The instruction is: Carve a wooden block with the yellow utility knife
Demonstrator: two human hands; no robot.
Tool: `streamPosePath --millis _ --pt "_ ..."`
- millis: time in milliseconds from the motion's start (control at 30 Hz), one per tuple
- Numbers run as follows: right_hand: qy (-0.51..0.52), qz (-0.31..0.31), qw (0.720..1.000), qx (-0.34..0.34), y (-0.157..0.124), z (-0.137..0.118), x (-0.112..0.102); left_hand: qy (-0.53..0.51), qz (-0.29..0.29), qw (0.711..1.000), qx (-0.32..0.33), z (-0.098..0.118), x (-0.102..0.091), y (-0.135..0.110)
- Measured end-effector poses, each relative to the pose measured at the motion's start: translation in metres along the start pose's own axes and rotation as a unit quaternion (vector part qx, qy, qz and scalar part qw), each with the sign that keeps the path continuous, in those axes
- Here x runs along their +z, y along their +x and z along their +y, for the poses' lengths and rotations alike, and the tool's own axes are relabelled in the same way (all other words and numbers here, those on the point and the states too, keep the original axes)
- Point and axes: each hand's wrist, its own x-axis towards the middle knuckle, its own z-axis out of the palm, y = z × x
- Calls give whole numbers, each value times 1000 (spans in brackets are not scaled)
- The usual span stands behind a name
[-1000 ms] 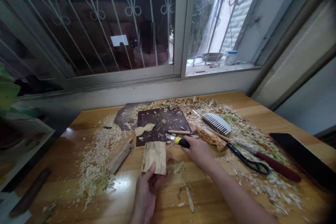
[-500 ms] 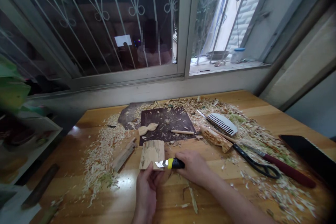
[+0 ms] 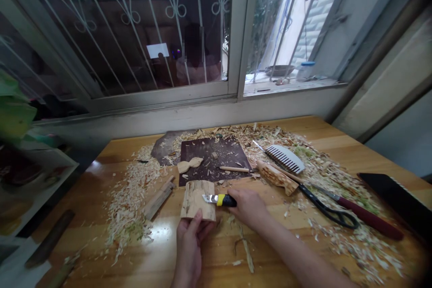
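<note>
My left hand (image 3: 191, 237) grips the near edge of a pale wood block (image 3: 194, 198), its thumb on the upper face and the fingers underneath. In my right hand (image 3: 249, 204) is a utility knife (image 3: 222, 200) with a black and yellow handle. Its short blade points left and lies over the block's upper face; whether it touches the wood I cannot tell. Just beyond the block, a small carved wooden piece with a narrow waist (image 3: 190, 165) lies at the edge of a dark mat (image 3: 222, 150).
Wood shavings (image 3: 130, 202) ring the work area on the table (image 3: 280, 243). To the right lie a carved wood piece (image 3: 275, 177), a white comb-like tool (image 3: 286, 158), a black-handled tool (image 3: 329, 208) and a red-handled tool (image 3: 371, 219). Left is a wood strip (image 3: 159, 200).
The knife and my right hand have moved up and slightly right, so the blade lies higher on the block. The block has shifted slightly right in my left hand.
</note>
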Motion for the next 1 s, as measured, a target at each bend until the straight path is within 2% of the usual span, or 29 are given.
streamPosePath --millis 167,267,400,533,633,867,1000 --pt "-21 27 996 79 15 22 -5 7 -18 1000 -24 -8 1 -6" --pt "-23 36 994 96 14 28 -10 3 -18 999 -28 -7 4 -6" --pt "-3 33 998 47 0 17 -12 -9 -11 1000 -18 -1 5 0" --pt "45 -8 998 -46 -11 0 -5 -23 -5 1000 0 2 3 5" --pt "54 -26 995 -81 -13 -7 1 -36 0 999 -1 4 2 6" --pt "22 5 999 -28 -7 -4 1 -23 -36 999 -11 3 2 3" --pt "13 3 1000 -14 -4 -5 0 -28 -34 999 -9 4 1 3"
